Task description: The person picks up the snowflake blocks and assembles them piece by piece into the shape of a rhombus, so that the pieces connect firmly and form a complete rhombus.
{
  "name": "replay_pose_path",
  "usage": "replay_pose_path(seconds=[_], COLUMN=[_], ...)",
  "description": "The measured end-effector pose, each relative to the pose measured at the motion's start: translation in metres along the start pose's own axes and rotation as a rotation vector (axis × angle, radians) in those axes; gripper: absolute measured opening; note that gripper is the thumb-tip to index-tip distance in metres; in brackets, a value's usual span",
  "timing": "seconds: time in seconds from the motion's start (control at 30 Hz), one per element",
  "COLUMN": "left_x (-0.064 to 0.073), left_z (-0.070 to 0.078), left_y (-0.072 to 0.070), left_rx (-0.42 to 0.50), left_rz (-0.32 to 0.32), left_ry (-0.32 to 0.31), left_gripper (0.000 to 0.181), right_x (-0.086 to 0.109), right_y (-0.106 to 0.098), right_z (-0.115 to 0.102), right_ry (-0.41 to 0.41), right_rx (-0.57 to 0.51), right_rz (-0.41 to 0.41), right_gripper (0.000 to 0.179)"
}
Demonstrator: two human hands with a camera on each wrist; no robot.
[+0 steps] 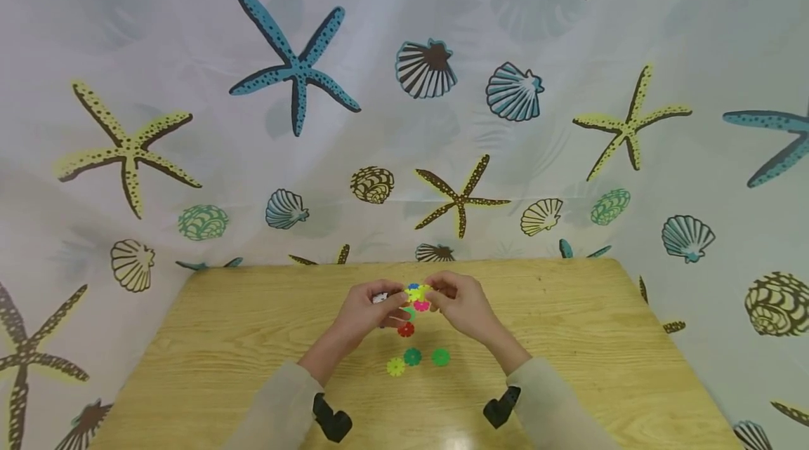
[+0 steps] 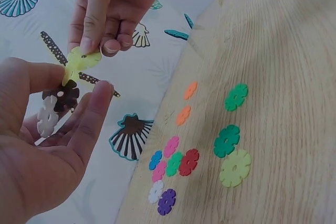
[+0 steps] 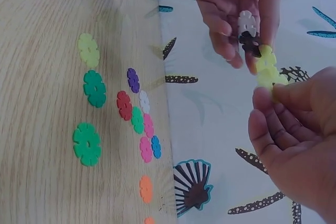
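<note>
Pinching with thumb and index fingers, the left hand (image 1: 369,307) grasps the first yellow disc (image 3: 266,56); the right hand (image 1: 465,304), fingers likewise pinched, grasps the second yellow disc (image 3: 268,78). In the right wrist view, the second yellow disc touches the first at 6 o'clock; full engagement cannot be told. The black disc (image 3: 248,41) adjoins the first at 10 o'clock, and the white disc (image 3: 247,23) adjoins the black disc at 12 o'clock, near the left palm. All four are held above the tabletop (image 1: 253,345).

In the head view, from the held pieces, the red disc (image 1: 406,329) lies at 6 o'clock, the teal disc (image 1: 413,356) farther at 6, the green disc (image 1: 440,357) at 5, and the loose yellow disc (image 1: 395,367) between 6 and 7.

In the left wrist view, from the red disc, two orange discs (image 2: 184,115) lie at 12 o'clock, the purple disc (image 2: 167,202) at 7, the blue disc (image 2: 155,160) at 9. A patterned cloth (image 1: 379,8) stands at 12 o'clock beyond the tabletop in the head view.
</note>
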State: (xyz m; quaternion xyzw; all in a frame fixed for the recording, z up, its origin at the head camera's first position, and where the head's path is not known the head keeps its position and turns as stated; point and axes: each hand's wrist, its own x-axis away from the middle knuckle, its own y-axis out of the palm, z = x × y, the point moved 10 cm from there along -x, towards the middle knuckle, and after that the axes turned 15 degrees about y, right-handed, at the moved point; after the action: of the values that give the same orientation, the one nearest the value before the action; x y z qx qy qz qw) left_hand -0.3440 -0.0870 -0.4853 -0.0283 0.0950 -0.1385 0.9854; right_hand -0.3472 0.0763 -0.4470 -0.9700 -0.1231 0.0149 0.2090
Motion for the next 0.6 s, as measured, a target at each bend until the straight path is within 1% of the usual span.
replay_pose_path(seconds=[0.13, 0.3, 0.43, 0.6], left_x=[-0.001, -0.003, -0.002, -0.002], left_z=[-0.001, 0.003, 0.006, 0.010], left_y=[0.001, 0.004, 0.007, 0.008], left_rx=[-0.018, -0.121, -0.178, -0.218], left_rz=[-0.032, -0.082, -0.117, -0.133], left_ry=[0.014, 0.061, 0.078, 0.108], left_gripper=[0.038, 0.040, 0.037, 0.037], right_x=[0.000, -0.001, -0.002, -0.003], right_y=[-0.001, 0.000, 0.002, 0.003], right_z=[0.001, 0.003, 0.005, 0.006], right_ry=[0.013, 0.034, 0.051, 0.075], right_rx=[-0.022, -0.064, -0.097, -0.134], right_rz=[-0.036, -0.072, -0.097, -0.111], right_gripper=[0.019, 0.021, 0.024, 0.027])
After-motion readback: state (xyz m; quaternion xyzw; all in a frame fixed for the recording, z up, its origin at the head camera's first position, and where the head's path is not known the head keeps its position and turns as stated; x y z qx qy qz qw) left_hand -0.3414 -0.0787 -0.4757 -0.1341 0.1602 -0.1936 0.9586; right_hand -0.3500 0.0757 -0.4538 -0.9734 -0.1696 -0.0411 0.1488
